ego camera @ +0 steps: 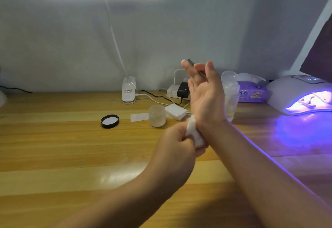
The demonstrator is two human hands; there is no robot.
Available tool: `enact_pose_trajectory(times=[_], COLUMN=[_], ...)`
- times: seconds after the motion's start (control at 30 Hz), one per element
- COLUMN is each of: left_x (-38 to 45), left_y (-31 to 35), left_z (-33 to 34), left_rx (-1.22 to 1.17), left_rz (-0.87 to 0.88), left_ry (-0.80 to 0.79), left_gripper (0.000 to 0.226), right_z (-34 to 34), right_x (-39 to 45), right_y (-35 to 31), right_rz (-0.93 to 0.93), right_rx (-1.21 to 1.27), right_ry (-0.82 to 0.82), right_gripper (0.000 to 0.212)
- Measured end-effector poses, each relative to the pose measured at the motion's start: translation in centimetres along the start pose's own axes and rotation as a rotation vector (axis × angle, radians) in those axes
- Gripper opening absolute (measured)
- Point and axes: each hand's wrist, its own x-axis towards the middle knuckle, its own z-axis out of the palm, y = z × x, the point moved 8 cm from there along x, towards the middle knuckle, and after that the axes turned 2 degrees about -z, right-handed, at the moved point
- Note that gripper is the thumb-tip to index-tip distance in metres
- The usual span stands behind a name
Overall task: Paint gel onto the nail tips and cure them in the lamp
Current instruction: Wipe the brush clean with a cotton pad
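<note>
My left hand [177, 142] is closed around a white cotton pad [195, 134] and presses it against the wrist of my right arm. My right hand [203, 91] is raised with the palm toward me, and a thin dark brush [193, 64] is pinched between its fingers. At the right edge of the wooden desk [62, 147] stands the white curing lamp [301, 94], lit purple inside, with a strip of nail tips [308, 102] lying in its opening. An open frosted jar [157, 116] stands mid-desk, its black lid [110, 121] lying to the left.
A stack of white pads [176, 111] and a paper slip [139, 116] lie by the jar. Behind my right hand stand a clear pump bottle [230, 91] and a purple tissue box [251, 92]. A clip desk lamp [128, 91], a power strip with charger [181, 90] and cables line the wall.
</note>
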Motion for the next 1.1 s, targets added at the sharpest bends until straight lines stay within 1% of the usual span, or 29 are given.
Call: enact_pose_trajectory(times=[0.07, 0.13, 0.17, 0.2, 0.23, 0.3, 0.33, 0.4, 0.47, 0.53, 0.6, 0.7, 0.77, 0.83, 0.87, 0.9, 1.0, 1.1], left_x=[0.5, 1.7, 2.3, 2.7, 2.9, 2.9, 2.7, 1.9, 0.8, -0.6, -2.1, -3.2, -1.8, 0.9, 2.3, 3.4, 4.6, 4.3], left_y=[0.6, 1.6, 2.1, 2.7, 3.1, 3.1, 2.8, 2.5, 2.4, 2.5, 1.9, 1.4, 1.1, -0.3, -0.7, -0.8, 0.3, 0.1], left_z=[-1.4, -3.6, -4.2, -4.3, -3.6, -1.5, -0.7, 0.0, 0.3, 0.4, 0.5, -0.1, -1.9, -3.7, -3.9, -3.5, -0.7, 0.2], left_rx=[0.062, 0.075, 0.071, 0.073, 0.079, 0.080, 0.088, 0.125, 0.171, 0.229, 0.231, 0.024, -0.174, -0.394, -0.497, -0.575, -0.665, -0.668], left_rz=[0.061, 0.143, 0.182, 0.227, 0.261, 0.255, 0.245, 0.257, 0.305, 0.352, 0.353, 0.306, 0.251, 0.081, 0.001, -0.044, -0.021, -0.004], left_ry=[0.087, 0.246, 0.298, 0.307, 0.275, 0.168, 0.140, 0.150, 0.166, 0.187, 0.201, 0.118, 0.144, 0.248, 0.269, 0.247, 0.063, 0.039], left_gripper=[0.041, 0.035, 0.032, 0.033, 0.036, 0.046, 0.050, 0.057, 0.061, 0.062, 0.060, 0.057, 0.050, 0.049, 0.049, 0.050, 0.062, 0.068], right_z=[-0.1, 0.1, 0.3, 0.4, 0.5, 0.6, 0.7, 0.9, 1.0, 0.8, 0.3, -0.4, -0.3, 0.4, 0.8, 1.1, 1.2, 1.1], right_x=[0.0, -0.3, -0.5, -0.7, -1.0, -1.4, -1.5, -1.4, -1.2, -0.9, -0.5, -0.1, -0.2, -0.6, -0.8, -1.0, -1.2, -1.0], right_y=[0.2, 0.6, 0.9, 1.2, 1.5, 1.7, 1.6, 1.0, 0.4, 0.3, 0.5, 0.7, 0.9, 1.2, 1.4, 1.7, 1.6, 0.9], right_rz=[0.036, 0.092, 0.124, 0.153, 0.180, 0.207, 0.205, 0.178, 0.157, 0.161, 0.168, 0.186, 0.178, 0.166, 0.162, 0.162, 0.128, 0.084], right_rx=[0.051, 0.087, 0.107, 0.136, 0.174, 0.218, 0.212, 0.185, 0.140, 0.102, 0.090, 0.108, 0.117, 0.114, 0.124, 0.144, 0.203, 0.207], right_ry=[0.024, 0.036, 0.040, 0.044, 0.051, 0.057, 0.049, 0.032, 0.017, 0.017, 0.027, 0.035, 0.022, -0.008, -0.019, -0.020, -0.018, -0.042], right_gripper=[0.021, 0.022, 0.023, 0.025, 0.026, 0.025, 0.024, 0.025, 0.030, 0.031, 0.027, 0.029, 0.026, 0.024, 0.024, 0.027, 0.031, 0.031])
